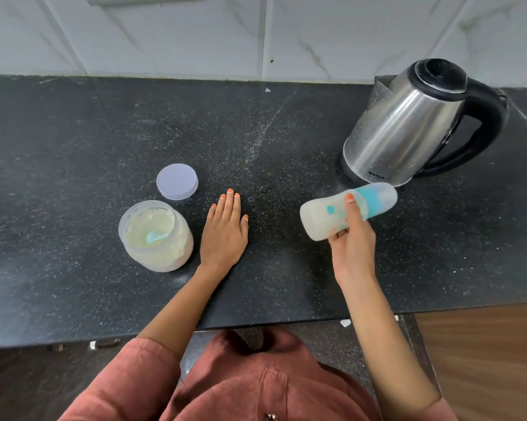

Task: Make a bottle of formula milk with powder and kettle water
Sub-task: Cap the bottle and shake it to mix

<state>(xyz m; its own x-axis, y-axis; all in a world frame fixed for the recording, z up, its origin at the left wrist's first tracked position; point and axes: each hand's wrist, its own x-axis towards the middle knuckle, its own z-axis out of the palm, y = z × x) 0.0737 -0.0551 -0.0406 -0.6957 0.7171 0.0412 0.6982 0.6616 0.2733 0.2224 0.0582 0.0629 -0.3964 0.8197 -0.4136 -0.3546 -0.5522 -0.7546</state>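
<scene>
My right hand (351,243) grips a baby bottle (320,217) filled with milky liquid, held tilted on its side above the black counter, its blue collar and clear cap pointing right towards the kettle. The steel kettle (408,123) with a black handle stands at the back right, lid closed. My left hand (224,230) lies flat on the counter, fingers straight. Just left of it stands an open jar of formula powder (156,235) with a pale blue scoop (153,237) lying in the powder. The jar's round lid (177,181) rests on the counter behind the jar.
The black speckled counter (74,147) runs across the view, backed by a white tiled wall (256,34). Its front edge is near my body. A wooden surface (484,360) lies lower at the right.
</scene>
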